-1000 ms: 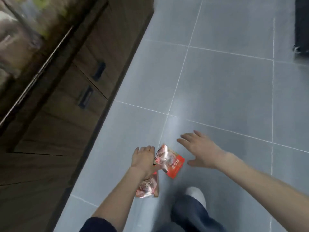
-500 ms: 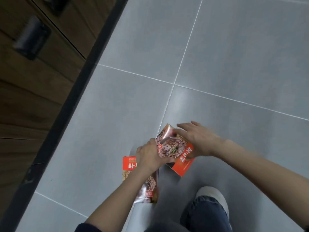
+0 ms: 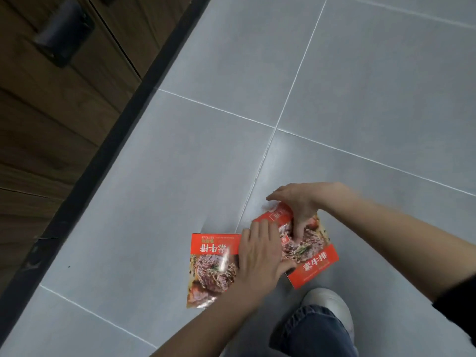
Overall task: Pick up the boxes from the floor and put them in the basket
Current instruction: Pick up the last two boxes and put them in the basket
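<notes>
Two flat red boxes with a meat picture and white lettering lie low over the grey tiled floor (image 3: 360, 86). The left box (image 3: 213, 269) lies flat on the tiles. The right box (image 3: 313, 256) is turned at an angle beside it. My left hand (image 3: 260, 253) grips the right box's left edge, thumb on its face, and covers the left box's right edge. My right hand (image 3: 298, 204) comes from the right and holds the right box's far end, with its fingers pressed onto the top face. No basket is in view.
A dark wood cabinet (image 3: 51, 119) with black recessed handles (image 3: 63, 32) fills the left side, with a black plinth (image 3: 123, 130) along the floor. My white shoe (image 3: 332, 307) and jeans leg (image 3: 314, 336) stand just below the boxes.
The view has dropped closer to the floor. My right hand reached in and took the far end of the right box, and my left hand now lies flatter across the two boxes.
</notes>
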